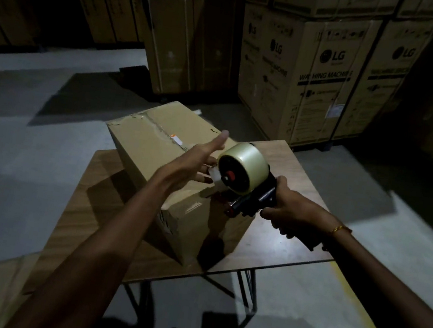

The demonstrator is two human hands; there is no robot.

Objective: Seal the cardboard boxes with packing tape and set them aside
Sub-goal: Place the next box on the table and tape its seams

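Here, right hand (289, 217) grips the tape dispenser (245, 187); left hand (196, 158), fingers (220, 139) straight, touches its tape end above the cardboard box (155, 161).

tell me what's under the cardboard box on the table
The cardboard box sits on a wooden folding table, its far end overhanging the table's edge above the grey floor. Whatever lies directly beneath the box is covered by it.
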